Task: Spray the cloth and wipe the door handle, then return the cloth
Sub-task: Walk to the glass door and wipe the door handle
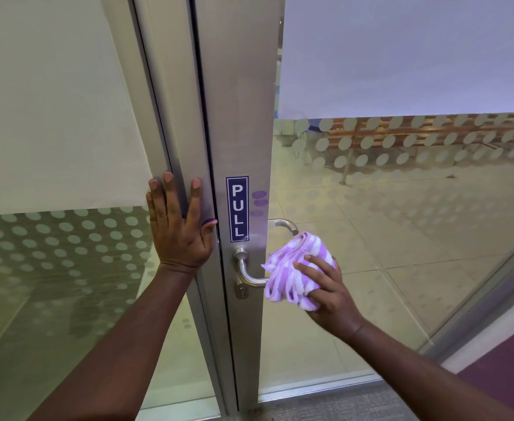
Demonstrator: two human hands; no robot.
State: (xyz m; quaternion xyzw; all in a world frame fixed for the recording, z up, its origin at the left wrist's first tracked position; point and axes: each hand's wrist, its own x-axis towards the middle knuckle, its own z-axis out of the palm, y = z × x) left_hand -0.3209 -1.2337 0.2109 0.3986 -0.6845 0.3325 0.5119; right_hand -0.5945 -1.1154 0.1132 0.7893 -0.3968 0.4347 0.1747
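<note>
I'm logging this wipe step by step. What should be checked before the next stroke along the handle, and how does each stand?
1. Cloth gripped in right hand: ok.
2. Cloth touching the handle: ok, bunched over its free end.
3. Door steadied: ok, left hand flat on the frame.
4. Cloth damp with spray: cannot tell.
5. Handle's base reached: not ok, bare metal beside the cloth.
6. Keyhole uncovered: ok.

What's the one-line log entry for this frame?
phase: wiping | right hand: bunched purple-and-white cloth pressed on door handle lever | left hand: flat, open, on door frame | spray bottle: not in view
</note>
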